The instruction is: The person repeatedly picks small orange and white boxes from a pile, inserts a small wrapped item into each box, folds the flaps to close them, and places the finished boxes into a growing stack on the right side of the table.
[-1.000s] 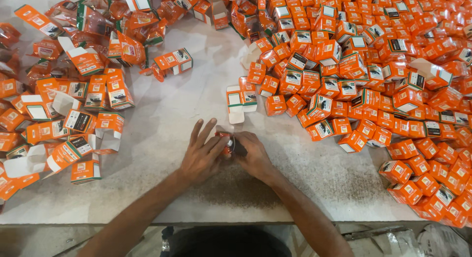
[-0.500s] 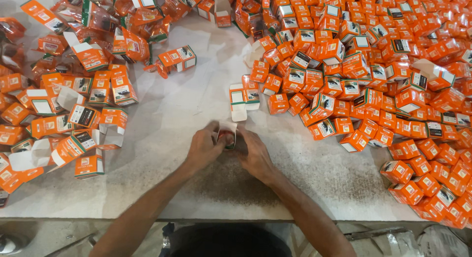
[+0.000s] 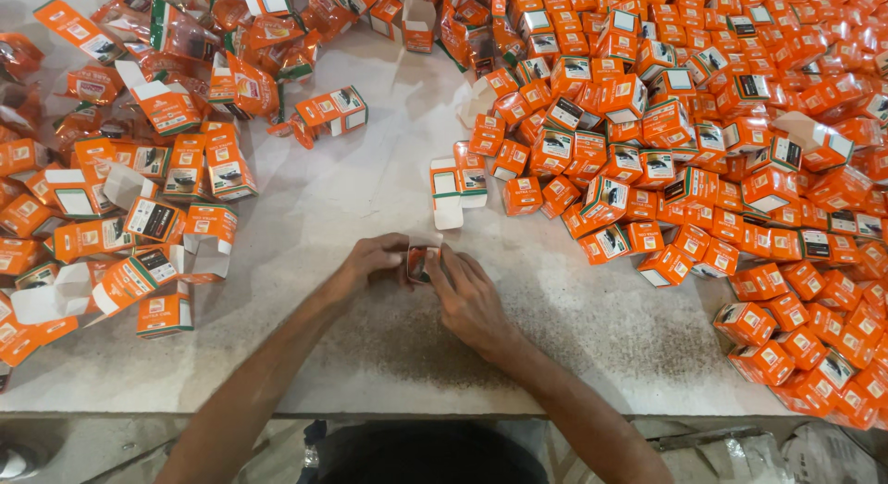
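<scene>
Head view: you hold one small orange carton (image 3: 421, 261) between both hands, just above the pale worktop (image 3: 370, 188), near the middle of its front edge. A second ago your left fingers were spread wide over it; they have since curled in, and the carton has turned so one open end faces up. In my judgement that puts the carton mid-assembly or mid-closing, not yet finished.

Your left hand (image 3: 370, 262) is cupped against the carton's left side, fingers bent and closed on it, wrist low over the surface. Your right hand (image 3: 467, 294) comes in from the right, fingertips pinching the carton's near edge, palm down, knuckles raised. Both forearms run in from the front edge and converge at the carton.

Just beyond your hands, toward the centre of the worktop, lies an open carton with white flaps (image 3: 458, 183). A dense heap of closed orange cartons (image 3: 703, 151) covers the right side out to the back right corner. A looser spread of flat and half-opened cartons (image 3: 139, 197) lies along the left edge, with crumpled clear wrappers (image 3: 185, 31) at the back left corner. A lone carton (image 3: 333, 112) lies apart, left of centre.
</scene>
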